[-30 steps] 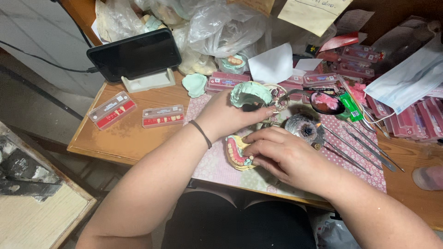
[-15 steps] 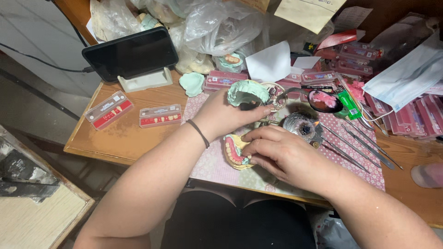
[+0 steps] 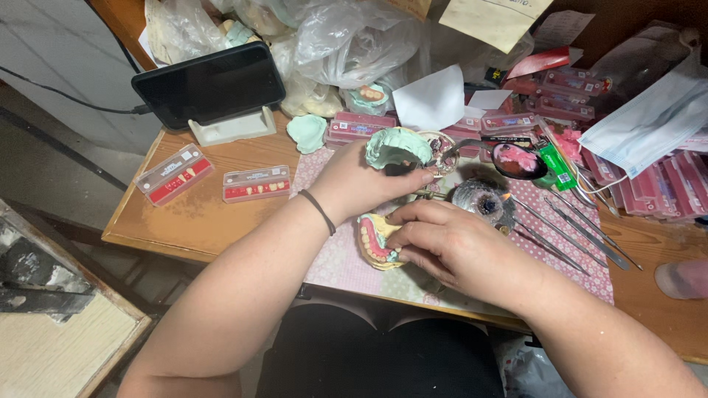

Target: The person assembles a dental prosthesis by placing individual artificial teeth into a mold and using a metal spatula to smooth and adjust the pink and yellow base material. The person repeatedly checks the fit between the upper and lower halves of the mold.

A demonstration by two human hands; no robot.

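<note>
While seated at a cluttered wooden counter [image 3: 214, 221], working over a denture model [image 3: 375, 242] with both hands. At nine o'clock on the counter, two clear flat boxes of artificial teeth on red strips [image 3: 174, 173], [image 3: 257, 183], lying side by side. Just beyond them, at eleven o'clock, a dark tablet [image 3: 209, 84] propped on a pale stand [image 3: 234, 126], with a black cable [image 3: 66, 96] running off to the left. Behind it, crumpled plastic bags [image 3: 346, 40] holding more casts. Near centre, the left hand [image 3: 354, 180], a dark band [image 3: 318, 211] around its wrist, fingers [image 3: 413, 178] curled loosely beside a mint-green plaster cast [image 3: 397, 146]; hard to tell whether gripping it or only resting against it. Directly below, at six o'clock from that hand, the denture model with pink gums and pale teeth, lying on a pink patterned mat [image 3: 339, 262]. Touching its right side, the right hand [image 3: 457, 247], fingers [image 3: 407, 237] bent and closed down onto the model, steadying it against the mat. At one o'clock from the right hand, a round glass dish [image 3: 483, 199] and a dark bowl of pink wax [image 3: 519, 159]. Farther right, slim metal instruments [image 3: 568, 232] lying in a fan on the mat, a green lighter [image 3: 553, 163], stacks of pink tooth boxes [image 3: 649, 177], and a pale blue face mask [image 3: 649, 121] at two o'clock.
</note>
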